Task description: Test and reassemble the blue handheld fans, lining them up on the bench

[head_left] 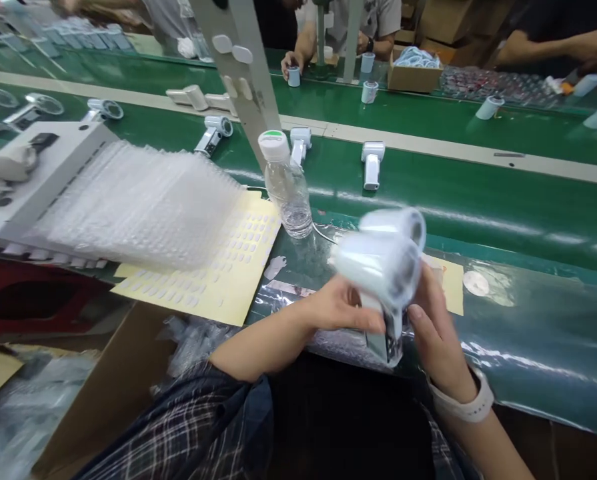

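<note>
In front of my body, my left hand (pixel 345 308) grips the handle of a pale blue hair dryer (pixel 373 267), thumb across the handle. A second pale blue hair dryer (pixel 391 220) shows right behind the first; both are blurred by motion and their round mouths face right. My right hand (pixel 438 327) closes around the right side of the pair, fingers partly hidden behind them. Which of the two it grips is hard to make out. A yellow sheet (pixel 452 283) lies on the bench just beyond my right hand.
A clear plastic bottle (pixel 289 190) stands left of my hands. Bubble-wrap bags (pixel 148 200) lie over a yellow sticker sheet (pixel 251 267). More hair dryers (pixel 373 163) rest on the green belt (pixel 453 187). A metal post (pixel 241 67) rises ahead; co-workers sit across. An open carton (pixel 103 380) stands lower left.
</note>
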Motion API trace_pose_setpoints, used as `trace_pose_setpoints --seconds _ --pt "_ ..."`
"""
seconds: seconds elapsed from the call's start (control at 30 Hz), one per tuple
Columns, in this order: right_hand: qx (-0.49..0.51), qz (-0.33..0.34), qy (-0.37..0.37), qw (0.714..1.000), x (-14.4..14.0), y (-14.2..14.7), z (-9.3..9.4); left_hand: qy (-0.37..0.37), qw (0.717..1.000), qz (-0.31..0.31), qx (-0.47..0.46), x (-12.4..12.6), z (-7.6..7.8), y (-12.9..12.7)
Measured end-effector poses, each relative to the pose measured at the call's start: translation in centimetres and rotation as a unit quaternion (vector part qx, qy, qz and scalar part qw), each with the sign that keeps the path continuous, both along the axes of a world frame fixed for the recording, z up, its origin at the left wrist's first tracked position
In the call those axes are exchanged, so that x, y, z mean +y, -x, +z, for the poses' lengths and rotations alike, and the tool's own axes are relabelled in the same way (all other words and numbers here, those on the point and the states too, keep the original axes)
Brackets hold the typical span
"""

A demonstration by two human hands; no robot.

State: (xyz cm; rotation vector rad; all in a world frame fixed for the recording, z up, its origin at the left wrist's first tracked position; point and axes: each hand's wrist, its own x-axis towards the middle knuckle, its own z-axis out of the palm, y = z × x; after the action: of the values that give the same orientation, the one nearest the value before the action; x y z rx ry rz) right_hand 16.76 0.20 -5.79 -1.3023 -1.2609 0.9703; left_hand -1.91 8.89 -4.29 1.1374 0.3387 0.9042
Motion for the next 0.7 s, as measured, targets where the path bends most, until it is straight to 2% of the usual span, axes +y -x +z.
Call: trace_pose_setpoints --seconds 0.07,0.13,0.17,0.27,0.37,0.47,0.6,0.7 --pt "0.05 0.046 0.048 0.997 -0.1 -1.2 -0.1 -0.045 0.998 -0.027 0.033 0.0 -0.2 0.0" --pt "0.056 0.002 0.058 0.997 -0.1 -2.5 -0.2 -0.056 0.996 -0.029 0.055 0.3 -0.6 -0.2" --pt "0.053 -0.041 0.047 0.997 0.1 -3.1 -0.3 -0.042 0.997 -0.027 0.059 0.4 -0.9 -0.3" --pt "0.064 -0.144 0.004 0.988 1.3 -4.6 -0.3 0.06 0.998 -0.014 0.034 0.6 -1.7 -0.8" --pt "0.114 -0.171 -0.031 0.978 2.2 -4.9 0.2 0.141 0.99 -0.02 -0.017 0.5 -1.7 -1.0" --pt "0.183 -0.142 -0.01 0.973 1.9 -4.0 0.9 0.141 0.989 -0.031 -0.037 0.1 -1.3 -1.1" --pt "0.25 -0.054 0.09 0.963 0.7 -2.6 1.3 0.15 0.988 -0.025 -0.018 -0.2 -1.2 -1.4" --pt "0.277 -0.027 0.099 0.956 0.3 -2.0 1.1 0.137 0.99 -0.015 -0.004 -0.3 -1.5 -1.6"
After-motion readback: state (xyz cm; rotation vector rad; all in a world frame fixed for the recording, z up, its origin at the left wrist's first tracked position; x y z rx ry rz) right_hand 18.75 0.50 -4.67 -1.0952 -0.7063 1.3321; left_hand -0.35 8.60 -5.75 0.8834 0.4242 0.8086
